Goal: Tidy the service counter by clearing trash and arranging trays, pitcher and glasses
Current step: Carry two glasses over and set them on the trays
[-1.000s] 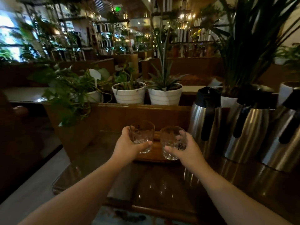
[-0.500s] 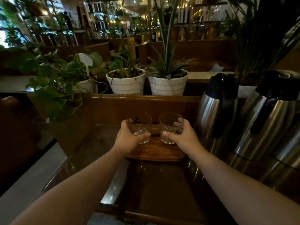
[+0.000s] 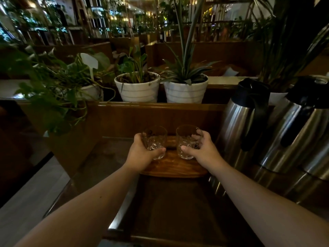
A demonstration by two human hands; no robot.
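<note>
Two clear cut-glass tumblers stand upright side by side on a small wooden tray (image 3: 173,168) at the back of the dark counter. My left hand (image 3: 142,154) is wrapped around the left glass (image 3: 154,139). My right hand (image 3: 203,150) grips the right glass (image 3: 189,139). The bottoms of both glasses sit at the tray's surface; whether they touch it I cannot tell. A steel pitcher (image 3: 240,122) with a black lid and handle stands just right of the tray.
A second steel pitcher (image 3: 295,132) stands further right. Behind the counter's wooden back rail (image 3: 160,106) are two white plant pots (image 3: 138,90) (image 3: 185,90) and a leafy trailing plant (image 3: 53,90) at the left. The glossy counter top (image 3: 169,207) stretches toward me.
Both hands have carried the glasses forward and down, from above the tray's near edge to the tray's surface. The camera has moved closer and tilted down.
</note>
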